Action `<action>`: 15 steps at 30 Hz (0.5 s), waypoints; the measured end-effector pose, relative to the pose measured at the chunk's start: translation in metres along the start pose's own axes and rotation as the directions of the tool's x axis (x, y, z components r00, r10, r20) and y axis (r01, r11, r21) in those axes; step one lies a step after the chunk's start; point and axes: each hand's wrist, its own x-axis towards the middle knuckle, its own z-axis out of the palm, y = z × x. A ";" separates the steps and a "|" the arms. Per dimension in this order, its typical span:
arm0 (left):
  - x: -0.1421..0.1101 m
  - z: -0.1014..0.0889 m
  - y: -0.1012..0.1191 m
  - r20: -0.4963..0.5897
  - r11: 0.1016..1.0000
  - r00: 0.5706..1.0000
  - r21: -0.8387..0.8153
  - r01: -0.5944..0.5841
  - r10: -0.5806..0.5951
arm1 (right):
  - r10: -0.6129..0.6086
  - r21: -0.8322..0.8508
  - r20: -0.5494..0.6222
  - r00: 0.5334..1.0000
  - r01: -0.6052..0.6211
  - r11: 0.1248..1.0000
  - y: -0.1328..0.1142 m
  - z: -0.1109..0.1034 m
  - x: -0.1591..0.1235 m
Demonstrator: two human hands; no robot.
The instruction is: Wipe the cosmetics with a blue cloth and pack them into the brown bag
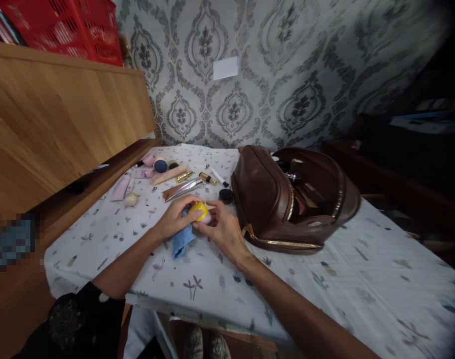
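Note:
Both hands meet over the front middle of the table around a small yellow-topped cosmetic jar [199, 211]. My left hand [177, 215] is closed on the jar's yellow side, with a blue cloth [183, 241] hanging beneath its fingers. From the other side my right hand [223, 230] pinches the jar's pale end. Just beyond the hands lie a bronze tube with a silver cap [182, 190] and a round black pot [226, 196]. Fingers hide part of the jar and part of the cloth.
An unzipped brown leather bag [264, 194] with items inside stands right of my hands. Several cosmetics, including a pink tube [120, 188] and a beige egg-shaped item [131, 200], lie at left. A wooden cabinet [63, 109] borders the left; a patterned wall [197, 119] rises behind.

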 end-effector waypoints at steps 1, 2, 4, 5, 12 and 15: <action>0.000 0.000 0.000 -0.001 1.000 1.000 -0.002 0.002 -0.002 | 0.001 0.015 0.006 1.000 -0.001 1.000 0.000 0.000 0.000; 0.000 0.000 0.001 0.000 1.000 1.000 0.000 0.006 -0.006 | 0.002 0.028 0.012 1.000 -0.002 1.000 0.001 0.001 0.000; 0.000 0.000 0.003 -0.001 1.000 1.000 0.005 0.012 -0.012 | -0.003 0.046 0.024 1.000 0.002 0.999 0.002 0.002 0.000; 0.000 0.000 0.004 -0.002 1.000 1.000 0.004 0.012 -0.012 | -0.009 0.052 0.028 1.000 0.008 0.999 0.004 0.003 0.000; -0.001 0.004 0.002 -0.025 1.000 0.999 -0.018 0.025 -0.025 | -0.049 0.163 0.139 0.989 0.026 0.986 0.012 0.008 0.001; -0.001 0.005 0.002 -0.057 0.999 0.998 -0.046 0.015 -0.018 | -0.002 0.132 0.194 0.981 -0.024 0.991 0.011 0.009 0.002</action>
